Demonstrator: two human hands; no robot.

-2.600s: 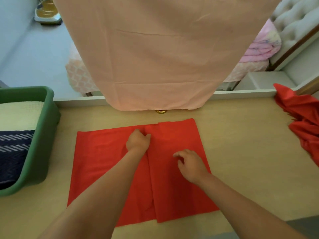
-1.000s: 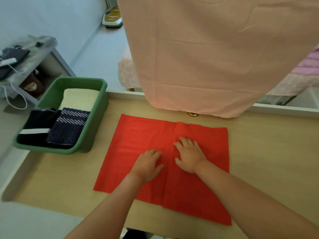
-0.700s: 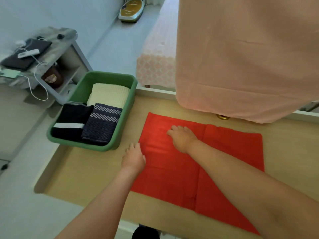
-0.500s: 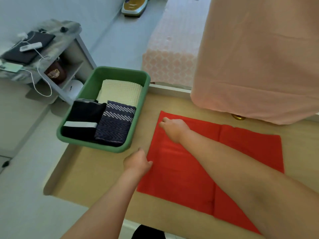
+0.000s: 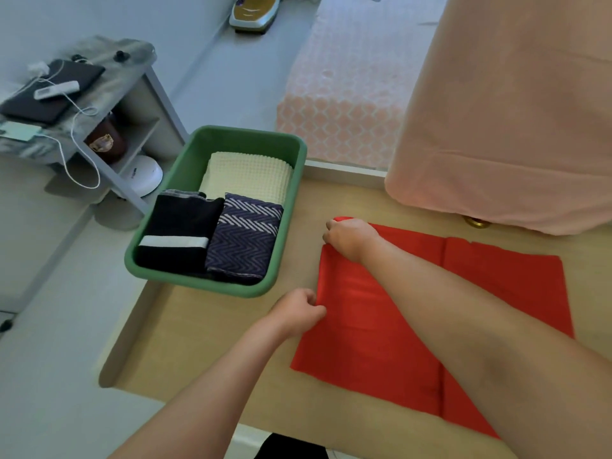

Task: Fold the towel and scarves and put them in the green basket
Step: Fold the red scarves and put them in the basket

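A red scarf (image 5: 374,329) lies flat on the wooden table, with a fold seam running down its right part. My right hand (image 5: 349,238) grips the scarf's far left corner, which is lifted slightly. My left hand (image 5: 298,311) pinches the scarf's left edge nearer to me. Left of the scarf stands the green basket (image 5: 281,260). It holds a folded cream towel (image 5: 246,175), a dark scarf with a white stripe (image 5: 178,233) and a navy zigzag scarf (image 5: 245,236).
A large peach cloth (image 5: 510,111) hangs over the table's far right side. A small brass knob (image 5: 477,222) sits under its hem. The table's left edge (image 5: 119,352) drops to the floor. A grey shelf unit (image 5: 76,94) with a laptop and cables stands at left.
The view swung left and the basket came into sight. Both hands slid from the scarf's middle to its left edge and closed on it.
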